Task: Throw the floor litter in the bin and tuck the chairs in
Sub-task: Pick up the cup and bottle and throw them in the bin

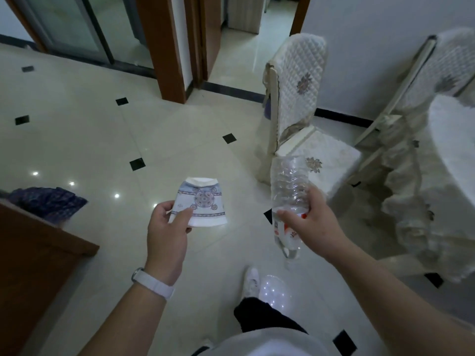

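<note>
- Left hand (167, 228): fingers (181, 218) curled, pinching a patterned paper cup (199, 205) above the floor (90, 140).
- Right hand (312, 222): fingers wrapped round a clear plastic bottle (289, 183), neck downward.
- Chair (303, 119): beside the table (452, 150), pulled out.

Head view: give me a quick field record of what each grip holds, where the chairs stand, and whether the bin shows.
left grip: pinches patterned paper packet
right grip: holds clear plastic bottle, neck end down
near chair: stands apart from the table, not tucked in
far chair: next to the table, by the wall
bin: not in view
</note>
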Demonstrator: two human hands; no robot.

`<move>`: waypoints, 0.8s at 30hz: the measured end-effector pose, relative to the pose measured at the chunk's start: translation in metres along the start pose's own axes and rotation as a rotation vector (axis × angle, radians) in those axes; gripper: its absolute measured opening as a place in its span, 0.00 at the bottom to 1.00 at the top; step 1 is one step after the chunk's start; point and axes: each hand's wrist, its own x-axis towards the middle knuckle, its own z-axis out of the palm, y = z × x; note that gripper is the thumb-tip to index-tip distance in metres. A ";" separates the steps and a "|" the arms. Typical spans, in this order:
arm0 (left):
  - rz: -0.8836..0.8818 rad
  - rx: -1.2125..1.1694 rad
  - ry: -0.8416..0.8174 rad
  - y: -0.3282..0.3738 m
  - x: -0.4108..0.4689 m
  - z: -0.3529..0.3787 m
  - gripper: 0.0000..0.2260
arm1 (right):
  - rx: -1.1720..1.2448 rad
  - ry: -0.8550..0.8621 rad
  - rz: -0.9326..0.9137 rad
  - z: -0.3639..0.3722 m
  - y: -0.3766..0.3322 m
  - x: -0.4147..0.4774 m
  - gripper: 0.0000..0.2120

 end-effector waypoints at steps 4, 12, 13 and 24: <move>-0.012 0.032 0.012 0.010 0.068 0.037 0.06 | 0.047 -0.026 0.035 0.011 0.002 0.080 0.26; 0.072 0.092 0.054 0.082 0.189 0.123 0.06 | 0.185 -0.116 0.015 -0.003 -0.028 0.253 0.28; 0.098 0.080 0.071 0.091 0.205 0.132 0.06 | 0.183 -0.111 0.006 -0.006 -0.033 0.272 0.29; 0.077 0.072 0.049 0.116 0.341 0.184 0.06 | 0.105 -0.081 0.040 0.003 -0.062 0.408 0.32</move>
